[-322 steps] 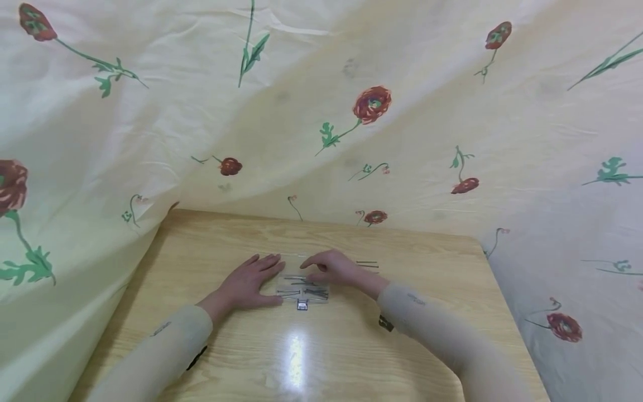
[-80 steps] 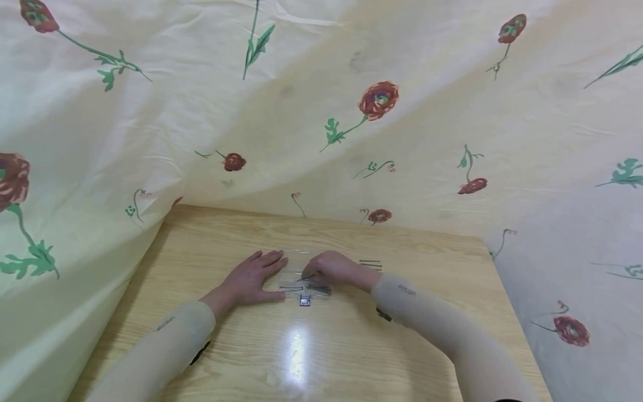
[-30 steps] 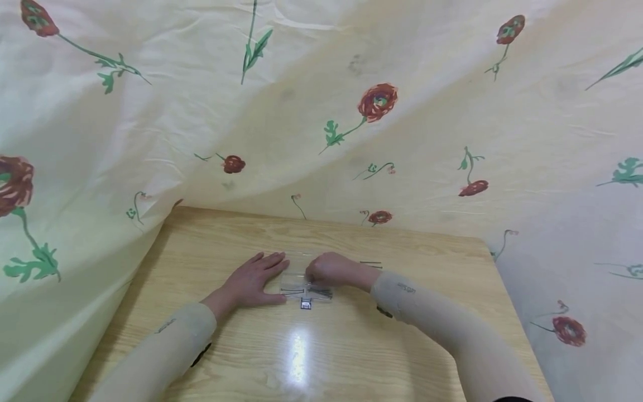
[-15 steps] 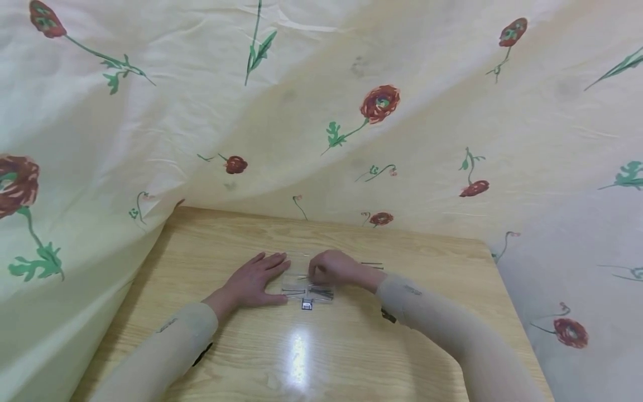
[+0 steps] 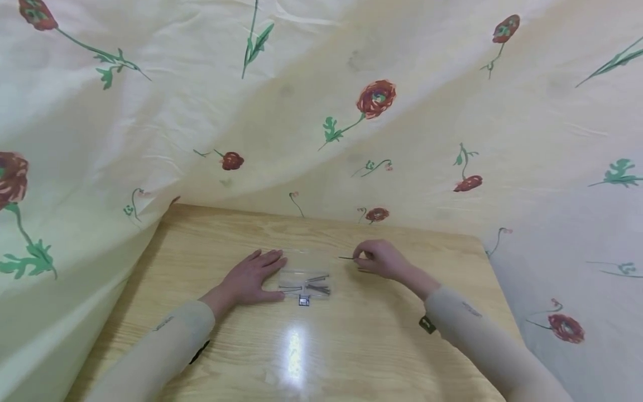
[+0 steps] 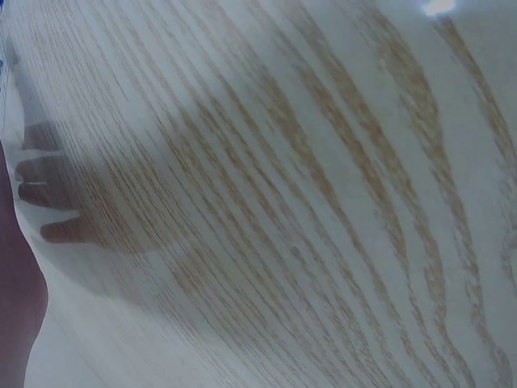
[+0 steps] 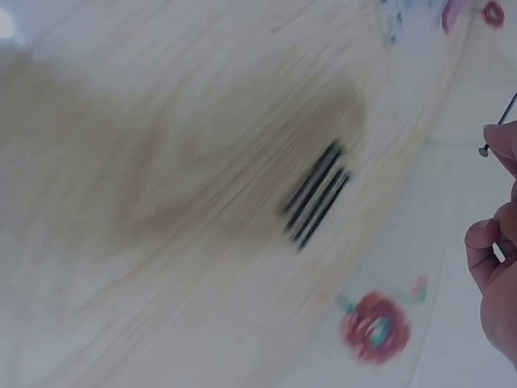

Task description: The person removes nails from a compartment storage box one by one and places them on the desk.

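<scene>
A clear plastic box (image 5: 304,272) with compartments lies on the table, its lid folded out at the back. Nails lie in it: a few in the left compartment (image 5: 290,288), several in the right one (image 5: 318,290), and some a little behind (image 5: 316,278). My left hand (image 5: 249,279) rests with spread, straight fingers along the box's left side. To the right of the box, my right hand (image 5: 384,259) pinches one nail (image 5: 345,258) between thumb and fingertips. In the right wrist view the flat head of this nail (image 7: 484,151) shows below the fingertips.
Several dark nails (image 7: 315,194) lie side by side on the wooden table (image 5: 241,346), seen in the right wrist view. A small label or clasp (image 5: 303,301) sits at the box's front. Flowered cloth (image 5: 301,111) hangs behind and beside the table.
My right hand has left the box and moved right and slightly back, carrying a nail. It now covers the spot where loose nails showed on the table. My left hand has stayed put.
</scene>
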A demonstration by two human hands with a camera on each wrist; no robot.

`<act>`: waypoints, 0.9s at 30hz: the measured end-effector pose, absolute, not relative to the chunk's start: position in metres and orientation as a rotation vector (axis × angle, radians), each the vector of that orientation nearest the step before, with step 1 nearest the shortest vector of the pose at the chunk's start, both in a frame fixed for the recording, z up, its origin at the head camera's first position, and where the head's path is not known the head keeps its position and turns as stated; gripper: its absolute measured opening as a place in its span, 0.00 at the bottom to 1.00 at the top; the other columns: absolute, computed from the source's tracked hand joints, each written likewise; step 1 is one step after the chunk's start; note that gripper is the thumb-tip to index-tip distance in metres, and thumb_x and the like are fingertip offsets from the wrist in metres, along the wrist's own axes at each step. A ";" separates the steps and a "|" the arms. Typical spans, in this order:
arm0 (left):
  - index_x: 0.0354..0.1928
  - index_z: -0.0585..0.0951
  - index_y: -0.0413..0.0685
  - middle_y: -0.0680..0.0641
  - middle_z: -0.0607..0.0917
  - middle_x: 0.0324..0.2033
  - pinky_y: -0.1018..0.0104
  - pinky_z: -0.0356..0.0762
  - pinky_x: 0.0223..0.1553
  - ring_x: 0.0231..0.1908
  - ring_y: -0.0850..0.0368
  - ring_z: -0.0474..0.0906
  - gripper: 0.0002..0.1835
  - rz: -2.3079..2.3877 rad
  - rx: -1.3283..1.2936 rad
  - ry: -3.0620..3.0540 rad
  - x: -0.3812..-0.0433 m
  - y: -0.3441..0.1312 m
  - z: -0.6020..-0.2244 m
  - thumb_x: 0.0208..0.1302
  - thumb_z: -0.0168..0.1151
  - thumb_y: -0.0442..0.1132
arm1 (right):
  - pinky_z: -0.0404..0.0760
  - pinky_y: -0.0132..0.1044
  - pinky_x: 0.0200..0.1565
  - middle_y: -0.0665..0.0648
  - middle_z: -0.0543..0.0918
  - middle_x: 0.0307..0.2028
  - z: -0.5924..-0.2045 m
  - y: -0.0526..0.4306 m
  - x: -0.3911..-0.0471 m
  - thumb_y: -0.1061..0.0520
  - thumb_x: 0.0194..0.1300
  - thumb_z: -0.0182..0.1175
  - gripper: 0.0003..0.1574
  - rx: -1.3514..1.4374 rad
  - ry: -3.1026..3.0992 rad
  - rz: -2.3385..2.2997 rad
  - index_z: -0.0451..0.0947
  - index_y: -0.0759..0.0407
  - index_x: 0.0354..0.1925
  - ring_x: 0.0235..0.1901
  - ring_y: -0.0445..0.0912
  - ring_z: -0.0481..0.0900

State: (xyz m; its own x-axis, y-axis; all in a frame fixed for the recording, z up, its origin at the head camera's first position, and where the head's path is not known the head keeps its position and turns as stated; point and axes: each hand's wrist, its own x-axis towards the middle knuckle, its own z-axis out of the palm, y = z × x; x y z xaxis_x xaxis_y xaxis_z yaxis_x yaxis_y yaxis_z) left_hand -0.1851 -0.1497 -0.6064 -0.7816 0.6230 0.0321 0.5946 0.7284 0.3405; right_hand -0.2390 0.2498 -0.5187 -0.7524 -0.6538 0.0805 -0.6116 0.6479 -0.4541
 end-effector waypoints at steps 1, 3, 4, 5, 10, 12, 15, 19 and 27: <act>0.84 0.63 0.53 0.48 0.60 0.83 0.46 0.47 0.84 0.82 0.49 0.57 0.52 0.522 1.003 2.842 -0.185 -0.150 -0.606 0.67 0.59 0.76 | 0.67 0.31 0.25 0.41 0.73 0.20 -0.519 0.256 -0.237 0.62 0.69 0.71 0.04 -1.038 2.787 -0.694 0.90 0.56 0.41 0.19 0.33 0.62; 0.84 0.63 0.53 0.48 0.60 0.83 0.46 0.47 0.84 0.82 0.50 0.57 0.53 0.524 0.999 2.842 -0.186 -0.150 -0.607 0.67 0.59 0.77 | 0.69 0.31 0.25 0.41 0.77 0.22 -0.521 0.269 -0.232 0.62 0.69 0.71 0.03 -0.997 2.817 -0.660 0.90 0.56 0.41 0.21 0.33 0.64; 0.84 0.64 0.52 0.47 0.61 0.83 0.45 0.47 0.84 0.82 0.49 0.57 0.53 0.527 1.002 2.845 -0.186 -0.150 -0.607 0.67 0.59 0.76 | 0.69 0.31 0.25 0.42 0.78 0.22 -0.523 0.274 -0.229 0.62 0.69 0.70 0.03 -0.981 2.825 -0.646 0.90 0.57 0.41 0.21 0.33 0.65; 0.84 0.63 0.53 0.48 0.60 0.83 0.46 0.47 0.84 0.82 0.50 0.57 0.53 0.519 0.994 2.845 -0.186 -0.150 -0.607 0.67 0.58 0.77 | 0.69 0.31 0.25 0.42 0.78 0.23 -0.526 0.279 -0.227 0.62 0.69 0.70 0.03 -0.972 2.831 -0.633 0.90 0.57 0.40 0.21 0.33 0.65; 0.83 0.65 0.52 0.48 0.62 0.83 0.46 0.49 0.84 0.82 0.50 0.58 0.53 0.509 0.999 2.855 -0.185 -0.151 -0.606 0.66 0.58 0.77 | 0.66 0.30 0.24 0.41 0.75 0.22 -0.542 0.296 -0.218 0.63 0.69 0.70 0.03 -0.946 2.850 -0.591 0.90 0.59 0.39 0.21 0.33 0.63; 0.83 0.65 0.52 0.47 0.62 0.83 0.45 0.49 0.84 0.82 0.49 0.58 0.53 0.505 1.003 2.854 -0.185 -0.151 -0.606 0.66 0.58 0.77 | 0.66 0.30 0.24 0.41 0.74 0.22 -0.549 0.300 -0.217 0.63 0.68 0.70 0.03 -0.941 2.869 -0.576 0.90 0.59 0.39 0.21 0.33 0.63; 0.83 0.65 0.52 0.47 0.62 0.83 0.46 0.48 0.84 0.82 0.49 0.58 0.52 0.502 1.000 2.854 -0.185 -0.150 -0.605 0.67 0.59 0.77 | 0.67 0.30 0.25 0.41 0.76 0.22 -0.557 0.302 -0.216 0.64 0.67 0.71 0.03 -0.938 2.896 -0.566 0.90 0.58 0.38 0.22 0.33 0.63; 0.83 0.65 0.53 0.48 0.62 0.83 0.46 0.48 0.84 0.82 0.50 0.58 0.52 0.495 0.994 2.860 -0.185 -0.150 -0.605 0.67 0.59 0.76 | 0.70 0.31 0.26 0.43 0.80 0.23 -0.563 0.304 -0.214 0.64 0.66 0.72 0.03 -0.926 2.909 -0.563 0.90 0.58 0.38 0.22 0.33 0.65; 0.83 0.65 0.52 0.47 0.62 0.83 0.45 0.49 0.84 0.82 0.49 0.58 0.52 0.507 0.994 2.849 -0.185 -0.149 -0.602 0.67 0.59 0.76 | 0.75 0.33 0.27 0.45 0.84 0.26 -0.568 0.306 -0.211 0.63 0.65 0.74 0.03 -0.882 2.917 -0.484 0.90 0.58 0.39 0.23 0.34 0.69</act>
State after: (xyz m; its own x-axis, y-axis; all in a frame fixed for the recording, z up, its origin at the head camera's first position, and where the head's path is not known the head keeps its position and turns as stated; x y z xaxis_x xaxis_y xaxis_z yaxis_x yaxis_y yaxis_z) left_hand -0.1851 -0.1486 -0.6020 -0.7860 0.6175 0.0307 0.5902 0.7346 0.3348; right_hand -0.2109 0.3061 -0.5682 -0.8352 -0.5487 0.0363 -0.5310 0.7876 -0.3124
